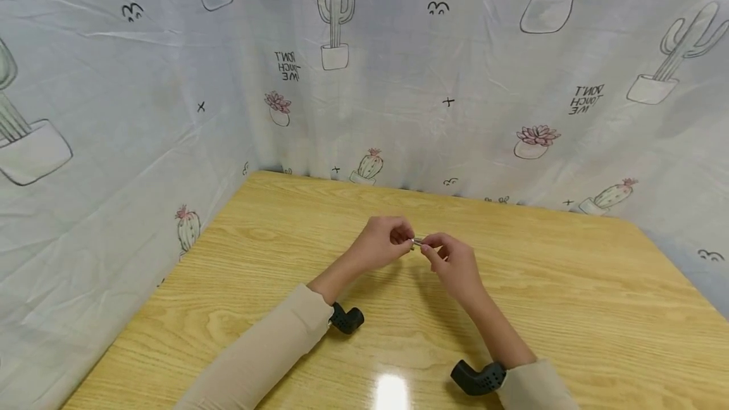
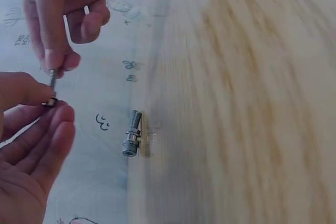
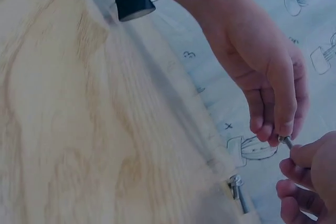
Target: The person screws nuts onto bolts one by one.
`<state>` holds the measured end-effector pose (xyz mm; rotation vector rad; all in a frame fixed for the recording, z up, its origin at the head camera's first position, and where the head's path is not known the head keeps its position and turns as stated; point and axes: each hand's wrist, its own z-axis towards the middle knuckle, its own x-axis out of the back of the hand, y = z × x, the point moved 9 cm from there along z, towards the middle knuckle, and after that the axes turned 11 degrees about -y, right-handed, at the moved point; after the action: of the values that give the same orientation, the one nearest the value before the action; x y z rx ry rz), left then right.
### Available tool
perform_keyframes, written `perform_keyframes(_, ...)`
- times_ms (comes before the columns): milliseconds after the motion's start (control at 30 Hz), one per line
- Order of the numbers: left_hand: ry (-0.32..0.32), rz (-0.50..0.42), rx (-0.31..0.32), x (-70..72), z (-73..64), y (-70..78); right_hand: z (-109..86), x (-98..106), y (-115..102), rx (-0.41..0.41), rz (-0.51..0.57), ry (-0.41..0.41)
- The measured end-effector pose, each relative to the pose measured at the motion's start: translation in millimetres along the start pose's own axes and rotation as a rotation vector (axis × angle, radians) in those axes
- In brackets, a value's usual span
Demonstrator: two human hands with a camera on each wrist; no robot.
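Between the fingertips of both hands, a small metal bolt [image 2: 53, 80] is held above the wooden table. My left hand [image 1: 387, 243] pinches the end that carries a small ring-like metal piece [image 2: 51, 101], partly covered by the fingers. At the other end, thumb and fingers of my right hand [image 1: 454, 264] grip the bolt and hide its tip. In the right wrist view, the left hand [image 3: 268, 82] comes from above and the right hand [image 3: 320, 174] from the lower right. Below them, a second bolt [image 2: 131, 139] with a thick round head and a nut on its shank lies on the tabletop.
The wood-grain table [image 1: 285, 233] spreads out around both arms. A pale curtain [image 1: 398, 93] with cactus drawings hangs along its back and left edges. Black camera mounts [image 1: 348, 319] sit on both wrists, near the beige sleeves.
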<state>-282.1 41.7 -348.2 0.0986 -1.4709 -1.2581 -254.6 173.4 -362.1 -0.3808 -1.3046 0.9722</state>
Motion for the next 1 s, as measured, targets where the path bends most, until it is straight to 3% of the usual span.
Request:
perform_keyframes(233,-0.091,0.068,0.054,-13.5,7.2,-5.7,3.3,-3,15,-0.017,-0.085,-0.044)
perform_keyframes(400,-0.158,0.169,0.089,-20.7,13.2,-11.7,7.1,-9,23,-0.012,-0.134,-0.097)
perform_keyframes(567,-0.219,0.266,0.119,-22.9,21.8,-15.7,14.0,-14,27,-0.015,-0.157,-0.142)
perform_keyframes(800,-0.296,0.372,0.21,-25.5,30.8,-18.7,21.5,-18,31,-0.045,-0.163,-0.187)
perform_keyframes(1000,-0.335,0.461,0.238,-28.1,36.9,-17.2,24.3,-20,30,-0.032,-0.173,-0.197)
